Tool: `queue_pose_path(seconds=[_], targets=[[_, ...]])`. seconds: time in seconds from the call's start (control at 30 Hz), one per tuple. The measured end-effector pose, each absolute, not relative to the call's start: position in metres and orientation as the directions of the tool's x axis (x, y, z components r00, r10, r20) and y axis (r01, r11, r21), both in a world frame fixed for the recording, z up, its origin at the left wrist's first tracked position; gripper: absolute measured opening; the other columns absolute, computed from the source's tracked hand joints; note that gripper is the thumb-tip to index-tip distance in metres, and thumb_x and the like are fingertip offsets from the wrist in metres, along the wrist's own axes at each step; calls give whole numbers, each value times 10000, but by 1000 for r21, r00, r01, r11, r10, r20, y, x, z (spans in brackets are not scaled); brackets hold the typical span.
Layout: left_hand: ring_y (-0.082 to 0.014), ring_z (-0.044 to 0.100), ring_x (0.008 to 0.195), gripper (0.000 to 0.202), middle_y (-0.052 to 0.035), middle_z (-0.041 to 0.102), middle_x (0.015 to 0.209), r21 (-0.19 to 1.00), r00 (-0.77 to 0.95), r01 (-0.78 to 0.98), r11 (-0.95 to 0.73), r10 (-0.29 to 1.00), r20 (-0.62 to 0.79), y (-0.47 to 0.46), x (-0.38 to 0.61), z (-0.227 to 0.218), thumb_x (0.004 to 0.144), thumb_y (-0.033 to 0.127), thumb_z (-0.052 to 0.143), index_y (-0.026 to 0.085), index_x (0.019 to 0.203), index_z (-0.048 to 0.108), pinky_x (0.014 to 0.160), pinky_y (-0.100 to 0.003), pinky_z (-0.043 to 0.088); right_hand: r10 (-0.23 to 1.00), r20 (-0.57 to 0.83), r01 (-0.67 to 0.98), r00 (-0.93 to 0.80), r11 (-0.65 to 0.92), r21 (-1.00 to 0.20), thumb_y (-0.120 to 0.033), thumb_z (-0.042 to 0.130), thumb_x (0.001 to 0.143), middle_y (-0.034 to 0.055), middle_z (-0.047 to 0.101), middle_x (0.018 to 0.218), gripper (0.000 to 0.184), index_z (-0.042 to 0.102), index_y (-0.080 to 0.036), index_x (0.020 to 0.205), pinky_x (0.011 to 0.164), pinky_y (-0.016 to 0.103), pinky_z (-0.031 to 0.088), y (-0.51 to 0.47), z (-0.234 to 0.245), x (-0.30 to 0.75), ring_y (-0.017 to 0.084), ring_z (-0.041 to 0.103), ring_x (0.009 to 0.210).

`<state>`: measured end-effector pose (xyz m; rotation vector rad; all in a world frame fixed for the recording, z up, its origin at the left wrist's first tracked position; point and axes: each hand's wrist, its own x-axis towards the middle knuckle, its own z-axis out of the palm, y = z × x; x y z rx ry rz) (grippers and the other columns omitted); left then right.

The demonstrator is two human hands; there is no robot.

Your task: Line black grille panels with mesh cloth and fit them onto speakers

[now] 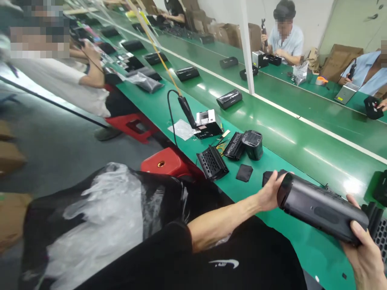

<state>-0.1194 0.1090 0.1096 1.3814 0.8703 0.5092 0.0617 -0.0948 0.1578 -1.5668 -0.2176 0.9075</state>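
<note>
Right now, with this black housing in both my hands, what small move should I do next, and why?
Probably lay the black cylindrical housing down on the green workbench in front of you. Your left hand and right hand are both on it, so neither is free to take the corded electric screwdriver hanging on its yellow line.

Bright overhead light glares off the green workbench (305, 161); edges seem slightly bowed.

right hand (363, 257) cut off, palm hidden; yellow wires (221, 148) too small (untraceable)
</note>
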Motion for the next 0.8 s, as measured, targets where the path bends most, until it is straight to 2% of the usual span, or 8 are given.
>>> queue_pose_path(seconds=[0.07,0.13,0.23,0.33,0.47,0.6,0.7,0.8], targets=[[-354,610,1330,1036,-142,594,1509,976,793,37,213,588,-158,122,-140,110,708,730,790,271,1583,477,1068,-478,515,557,-491,-410,669,-274,-870,-634,796,738,116,683,1326,961,478,-322,1590,1132,658,412,-96,142,61,409,644,1217],[-339,567,1350,1123,-136,560,1517,945,884,-56,324,456,-104,131,-146,111,627,581,921,280,1593,434,1138,-477,451,583,-504,-412,637,-295,-862,-675,787,752,121,634,1421,1019,399,-334,1631,1104,644,443,-98,135,58,393,649,1209],[-325,582,1281,981,-111,609,1405,900,885,-78,430,444,-136,138,-142,113,653,513,915,268,1510,505,1097,-462,463,645,-404,-222,649,-348,-911,-704,851,695,138,491,1587,1192,285,-342,1680,1102,594,451,-105,138,49,397,584,1312],[-336,573,1283,986,-113,579,1418,887,908,-41,460,387,-159,141,-140,120,632,528,918,267,1489,505,1069,-449,475,636,-288,-41,716,-374,-927,-656,926,608,147,415,1641,1232,362,-311,1648,1145,553,412,-113,142,43,420,497,1398],[-334,534,1326,1043,-104,499,1485,928,932,26,372,328,-157,140,-141,126,583,421,965,298,1497,477,1096,-442,454,618,-225,-19,753,-321,-947,-651,878,649,152,427,1632,1157,380,-289,1628,1130,553,435,-121,134,39,425,492,1402],[-305,585,1193,917,-83,572,1347,918,908,-15,395,390,-153,135,-134,122,600,439,932,283,1411,533,986,-405,496,577,-192,32,794,-355,-934,-645,855,659,141,471,1592,1119,405,-267,1612,1122,542,447,-128,119,39,421,493,1396],[-295,596,1149,815,-75,608,1272,905,887,-1,426,417,-195,138,-127,116,647,487,888,259,1358,561,978,-409,492,553,-234,8,800,-399,-917,-669,828,676,140,540,1513,1088,435,-233,1592,1108,531,460,-128,107,42,412,536,1348],[-314,590,1201,793,-89,623,1276,918,892,108,382,371,-260,146,-124,112,704,540,856,241,1381,570,1041,-449,470,541,-304,-44,784,-440,-897,-698,787,718,137,580,1450,1071,418,-221,1604,1104,528,461,-126,99,47,391,575,1300]])
